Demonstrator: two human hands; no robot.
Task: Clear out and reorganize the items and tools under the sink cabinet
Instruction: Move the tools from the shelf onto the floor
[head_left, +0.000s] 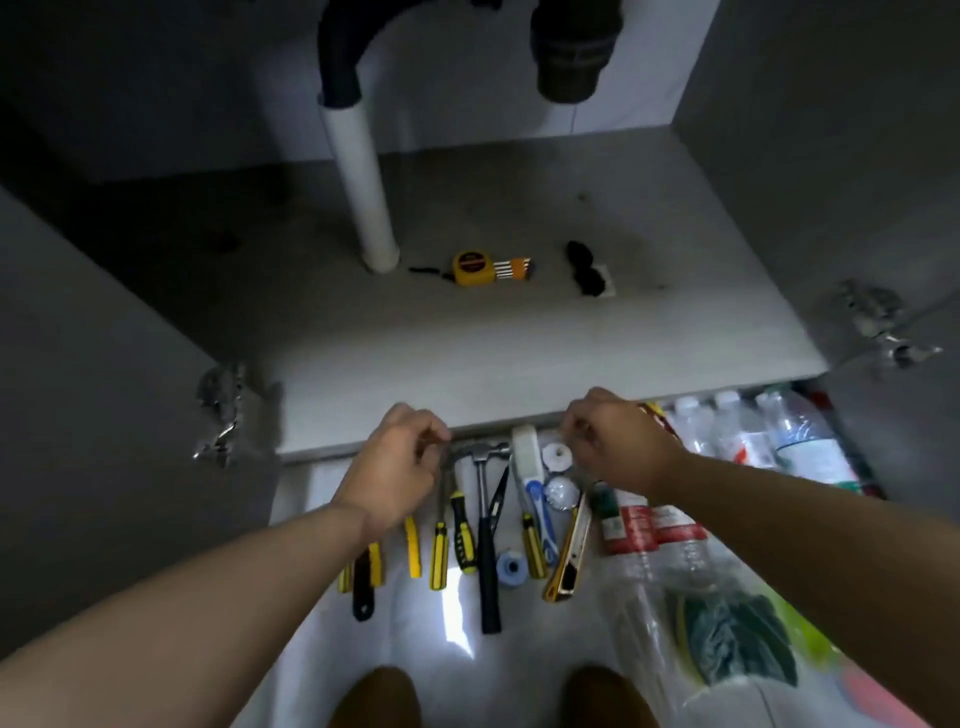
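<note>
Both my hands hover at the front edge of the cabinet floor (519, 353), fingers curled, and I see nothing in either. My left hand (400, 462) is just left of the head of a hammer (487, 525). My right hand (613, 447) is above white plastic fittings (557, 457) and beside a white tape roll (524, 457). On the tiled floor below lie yellow-handled screwdrivers (439, 553), pliers (363, 571), a blue tape roll (511, 569) and a yellow utility knife (569, 551). Inside the cabinet sit a yellow tape measure (470, 267), a hex key set (511, 268) and a black object (586, 267).
A white drain pipe (363, 197) rises from the cabinet floor at back left. Plastic bottles (649, 530) lie right of the tools, and more bottles (779, 436) stand at the far right. A clear bag of green pads (727, 634) lies near my right knee. Cabinet doors stand open on both sides.
</note>
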